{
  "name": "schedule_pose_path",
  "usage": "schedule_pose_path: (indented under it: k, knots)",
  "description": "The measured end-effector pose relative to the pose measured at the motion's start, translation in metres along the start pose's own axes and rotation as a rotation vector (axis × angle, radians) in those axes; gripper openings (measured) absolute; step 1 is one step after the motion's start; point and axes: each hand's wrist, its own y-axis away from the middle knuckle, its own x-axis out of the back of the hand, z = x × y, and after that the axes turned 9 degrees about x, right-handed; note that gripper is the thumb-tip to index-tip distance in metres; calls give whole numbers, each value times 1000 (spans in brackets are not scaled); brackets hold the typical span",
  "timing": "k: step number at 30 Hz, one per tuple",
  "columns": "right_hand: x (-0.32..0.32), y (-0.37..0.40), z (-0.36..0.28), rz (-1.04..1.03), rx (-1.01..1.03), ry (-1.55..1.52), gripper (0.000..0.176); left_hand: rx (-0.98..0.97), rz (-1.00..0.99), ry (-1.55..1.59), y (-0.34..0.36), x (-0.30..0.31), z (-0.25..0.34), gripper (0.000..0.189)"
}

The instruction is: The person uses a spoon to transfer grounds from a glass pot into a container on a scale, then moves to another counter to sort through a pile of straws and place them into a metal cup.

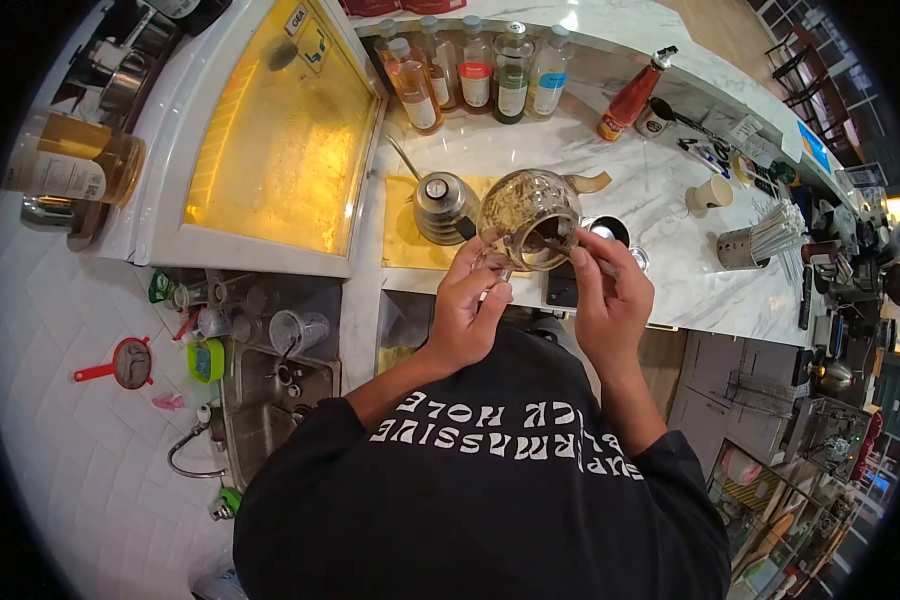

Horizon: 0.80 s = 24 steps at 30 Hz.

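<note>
A round glass vessel (525,205) with brownish residue on its walls is held tilted over the counter, its open mouth towards me. My left hand (470,308) is closed around the vessel's handle at its lower left. At the right side of the mouth my right hand (610,290) has its fingers pinched together; what they hold is too small to make out. Just left of the vessel a steel gooseneck kettle (443,205) stands on a yellow cloth (403,240). Behind my right hand sits a dark round container (606,229), partly hidden.
Several bottles (475,75) line the back of the marble counter (650,190), with a red sauce bottle (635,97) to their right. A paper cup (710,195) and a straw holder (740,248) stand farther right. The sink (260,400) is at lower left, below a glass-fronted fridge (270,130).
</note>
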Motion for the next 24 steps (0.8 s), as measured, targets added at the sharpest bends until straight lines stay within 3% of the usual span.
schedule_pose_path:
  k: [5, 9, 24]
  knots:
    - [11, -11, -15, -91, 253, 212, 25, -171, 1, -7, -11, 5, 1, 26]
    - [10, -16, -16, -94, 401, 298, 25, -175, 16, -24, -16, 6, 7, 25]
    - [1, -16, -15, -128, 405, 367, 28, -214, 34, -73, -21, 13, -6, 22]
